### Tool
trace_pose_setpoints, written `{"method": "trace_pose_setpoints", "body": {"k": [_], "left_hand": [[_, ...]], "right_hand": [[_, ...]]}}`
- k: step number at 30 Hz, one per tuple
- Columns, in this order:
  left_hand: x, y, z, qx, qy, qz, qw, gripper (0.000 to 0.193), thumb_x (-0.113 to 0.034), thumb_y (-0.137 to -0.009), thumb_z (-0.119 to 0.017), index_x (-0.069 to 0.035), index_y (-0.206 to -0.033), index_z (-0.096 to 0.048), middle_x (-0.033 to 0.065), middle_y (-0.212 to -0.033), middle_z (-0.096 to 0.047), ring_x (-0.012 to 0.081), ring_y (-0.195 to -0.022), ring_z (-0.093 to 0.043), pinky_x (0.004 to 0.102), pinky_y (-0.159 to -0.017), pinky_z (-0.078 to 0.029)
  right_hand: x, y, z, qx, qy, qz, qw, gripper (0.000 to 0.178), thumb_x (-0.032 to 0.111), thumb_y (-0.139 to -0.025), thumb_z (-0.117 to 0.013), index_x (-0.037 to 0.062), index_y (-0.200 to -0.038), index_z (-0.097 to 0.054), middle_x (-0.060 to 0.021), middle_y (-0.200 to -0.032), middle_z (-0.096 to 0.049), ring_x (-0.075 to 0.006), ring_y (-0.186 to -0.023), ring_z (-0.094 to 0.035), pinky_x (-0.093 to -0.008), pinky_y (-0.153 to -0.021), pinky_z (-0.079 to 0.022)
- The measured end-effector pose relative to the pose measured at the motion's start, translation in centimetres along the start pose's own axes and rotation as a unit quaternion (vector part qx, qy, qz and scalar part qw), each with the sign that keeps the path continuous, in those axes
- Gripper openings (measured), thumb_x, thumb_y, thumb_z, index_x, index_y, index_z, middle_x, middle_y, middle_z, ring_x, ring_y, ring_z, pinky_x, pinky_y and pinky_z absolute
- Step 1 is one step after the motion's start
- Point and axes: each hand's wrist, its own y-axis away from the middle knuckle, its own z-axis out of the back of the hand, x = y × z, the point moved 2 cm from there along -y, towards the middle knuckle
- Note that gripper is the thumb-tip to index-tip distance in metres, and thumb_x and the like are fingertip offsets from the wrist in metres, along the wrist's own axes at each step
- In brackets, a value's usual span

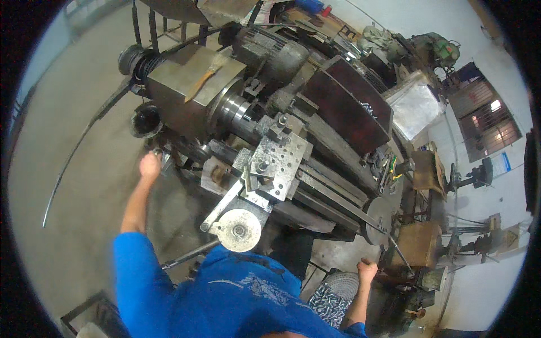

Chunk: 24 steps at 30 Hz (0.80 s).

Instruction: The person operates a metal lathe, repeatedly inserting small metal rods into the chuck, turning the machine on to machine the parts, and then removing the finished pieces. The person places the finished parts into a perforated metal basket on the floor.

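My left hand [150,165] is closed at the front of a metal lathe, below its headstock [174,84], around what looks like a small lever knob [158,151]. My right hand [367,271] is a fist held out to the right, beside a round basket [342,283] of small metal pieces [329,304]. Whatever is in that fist is hidden. Between my hands, in front of me, are the lathe's chuck [234,107], the tool block [277,160] with clamping bolts, and a round pale handwheel [239,230].
A wooden-handled brush [203,81] lies on the headstock. Behind the bed stands a dark red metal tray [349,104] with some small parts. A long rod [79,146] sticks out at the left. A bar with a wheel [378,221] reaches toward the right.
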Motion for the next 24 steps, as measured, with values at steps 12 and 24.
{"method": "trace_pose_setpoints", "body": {"k": [12,24], "left_hand": [[1.6,-1.1,3.8,0.139,-0.094,-0.099,0.981,0.029,-0.025,-0.078,-0.054,-0.01,-0.102,-0.058,0.0158,-0.095,-0.064,0.0328,-0.089,-0.062,0.0444,-0.077,-0.048],[21.9,1.6,29.0,-0.115,-0.131,0.032,0.984,0.046,-0.047,-0.089,-0.04,-0.011,-0.107,-0.062,0.0171,-0.097,-0.063,0.0339,-0.091,-0.059,0.0438,-0.077,-0.046]], "right_hand": [[26.7,-9.1,5.7,0.008,-0.132,0.278,0.951,0.033,0.005,-0.065,-0.058,0.0021,-0.097,-0.067,-0.0109,-0.087,-0.068,-0.0178,-0.082,-0.064,-0.0285,-0.078,-0.048],[59.0,0.0,-3.9,0.187,0.045,0.65,0.735,0.027,0.023,-0.055,-0.062,0.0077,-0.076,-0.07,-0.0157,-0.084,-0.066,-0.0321,-0.084,-0.061,-0.0361,-0.079,-0.049]]}}
